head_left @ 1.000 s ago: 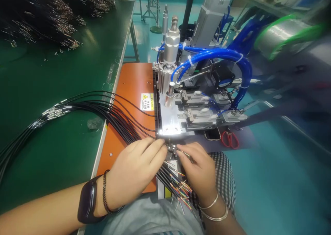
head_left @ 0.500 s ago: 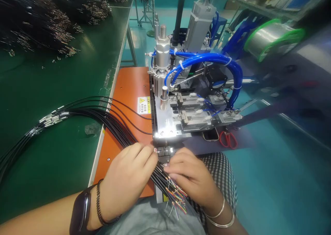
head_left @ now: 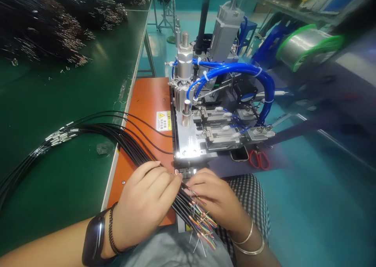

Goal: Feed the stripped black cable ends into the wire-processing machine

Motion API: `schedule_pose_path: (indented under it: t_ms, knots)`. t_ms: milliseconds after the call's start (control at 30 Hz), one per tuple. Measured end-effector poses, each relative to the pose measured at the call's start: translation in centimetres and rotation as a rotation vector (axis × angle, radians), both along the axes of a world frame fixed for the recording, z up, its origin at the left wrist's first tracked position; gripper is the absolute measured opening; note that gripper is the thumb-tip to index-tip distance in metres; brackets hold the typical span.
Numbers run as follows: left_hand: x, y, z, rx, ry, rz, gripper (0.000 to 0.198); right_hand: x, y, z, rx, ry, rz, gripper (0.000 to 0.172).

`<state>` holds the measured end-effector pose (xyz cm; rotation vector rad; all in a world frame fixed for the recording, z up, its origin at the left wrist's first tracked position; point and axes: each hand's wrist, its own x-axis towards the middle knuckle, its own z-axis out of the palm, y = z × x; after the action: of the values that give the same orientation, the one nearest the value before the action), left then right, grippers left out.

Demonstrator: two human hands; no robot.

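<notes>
My left hand (head_left: 151, 194) is closed around a bundle of black cables (head_left: 126, 141) near their stripped ends. Thin coloured wires (head_left: 204, 220) fan out from those ends above my lap. My right hand (head_left: 216, 198) has its fingers pinched at the upper edge of the bundle, by one cable end with bared wires; its fingertips are partly hidden. Just beyond both hands stands a bench machine (head_left: 189, 138) with metal clamps and a cylinder. Two separate black cables run into its left side.
A green table (head_left: 88, 184) on the left carries piles of black cables (head_left: 44, 28). The machine has an orange base (head_left: 147, 98) and blue hoses (head_left: 241, 66). Red-handled scissors (head_left: 259, 160) and a phone (head_left: 239, 153) lie to its right. A green-rimmed wire spool (head_left: 310, 47) is at upper right.
My left hand and the bundle have shifted slightly down and right, and the coloured wire ends spread out lower. My right hand stays close to the same place, still pinched.
</notes>
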<state>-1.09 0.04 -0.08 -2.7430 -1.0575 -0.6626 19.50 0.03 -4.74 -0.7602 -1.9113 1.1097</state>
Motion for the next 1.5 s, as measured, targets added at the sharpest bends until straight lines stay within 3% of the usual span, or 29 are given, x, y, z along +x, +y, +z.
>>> schedule_pose_path:
  t_ms: [100,233,367,467,633,867,967,1200,1333,1500]
  knots:
    - [0.2,-0.1,0.2,-0.043,0.059,0.013,0.030,-0.3,-0.2,-0.4,0.029,0.035,-0.140,0.014]
    - [-0.2,0.6,0.1,-0.122,0.221,0.201,0.025,-0.3,-0.6,-0.7,0.025,0.044,-0.218,0.014]
    - [-0.7,1.2,-0.4,-0.086,0.234,0.206,0.030,-0.1,-0.8,-0.8,-0.128,0.045,-0.286,0.024]
    - [-0.8,1.0,-0.6,-0.037,0.196,0.172,0.033,-0.1,-0.4,-0.7,-0.130,-0.015,-0.231,0.036]
    - [-0.8,0.4,-0.5,-0.044,0.192,0.177,0.027,-0.7,0.1,-0.5,0.057,0.014,-0.117,0.019]
    - [-0.7,0.2,0.1,-0.046,0.154,0.179,0.021,-0.9,0.1,-1.1,0.066,-0.004,-0.453,0.004]
    - [-0.6,0.3,0.0,-0.094,0.156,0.159,0.020,-0.6,0.3,-1.0,0.001,-0.042,-0.528,0.007]
    - [0.1,0.9,-0.6,-0.058,0.039,-0.076,0.032,-0.9,0.0,-0.2,-0.024,0.039,-0.263,0.022]
    - [0.0,0.8,-1.1,-0.026,0.000,-0.087,0.037,-1.0,-0.3,0.0,0.031,0.091,-0.263,0.021]
    - [-0.1,0.5,-1.5,-0.074,0.026,-0.108,0.044,-1.0,-0.7,0.0,0.033,0.007,-0.326,0.019]
